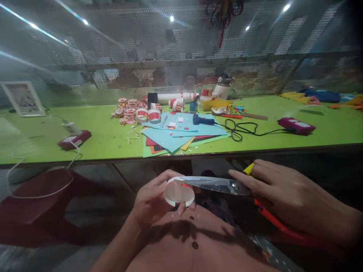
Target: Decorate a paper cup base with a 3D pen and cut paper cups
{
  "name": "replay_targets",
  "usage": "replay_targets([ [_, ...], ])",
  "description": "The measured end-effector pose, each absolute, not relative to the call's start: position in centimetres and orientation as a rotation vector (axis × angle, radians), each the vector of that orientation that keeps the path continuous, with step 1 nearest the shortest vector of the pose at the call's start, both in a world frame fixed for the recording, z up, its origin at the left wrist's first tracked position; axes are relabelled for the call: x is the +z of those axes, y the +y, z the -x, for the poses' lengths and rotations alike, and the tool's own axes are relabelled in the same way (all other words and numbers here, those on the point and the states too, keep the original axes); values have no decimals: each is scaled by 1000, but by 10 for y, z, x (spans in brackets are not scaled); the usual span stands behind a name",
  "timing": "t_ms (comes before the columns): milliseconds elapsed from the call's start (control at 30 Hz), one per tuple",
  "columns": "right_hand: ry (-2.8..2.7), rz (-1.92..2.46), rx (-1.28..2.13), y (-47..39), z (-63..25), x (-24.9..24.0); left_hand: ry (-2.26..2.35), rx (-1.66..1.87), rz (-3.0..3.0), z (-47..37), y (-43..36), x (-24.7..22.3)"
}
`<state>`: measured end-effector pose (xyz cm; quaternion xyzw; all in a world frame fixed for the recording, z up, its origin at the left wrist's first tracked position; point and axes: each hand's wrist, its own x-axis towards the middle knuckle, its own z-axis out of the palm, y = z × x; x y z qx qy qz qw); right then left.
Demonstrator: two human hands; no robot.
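My left hand (151,194) is closed around a cut paper cup (179,193), its white inside turned toward me, above my lap. A gap shows in the lower rim, with a fingertip beside it. In my right hand (289,189) is a pair of scissors (234,185) with red and yellow handles. Their blades point left and reach the cup's upper right edge, where a red patch shows. How far the blades are parted is hard to tell.
On the green table (113,145) lie coloured paper sheets (172,141), a blue glue gun (202,120) with a black cord, and cut cup pieces (132,104). Purple power blocks (296,125) sit left and right. A maroon stool (36,204) stands at left.
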<state>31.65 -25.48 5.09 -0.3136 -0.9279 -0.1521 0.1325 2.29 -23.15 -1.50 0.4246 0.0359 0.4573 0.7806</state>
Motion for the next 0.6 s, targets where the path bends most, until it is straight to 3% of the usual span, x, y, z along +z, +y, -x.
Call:
replay_targets([
  [600,-2702,716,-553,-248,-327,49,-15,954,-872,-30,-234,-19],
])
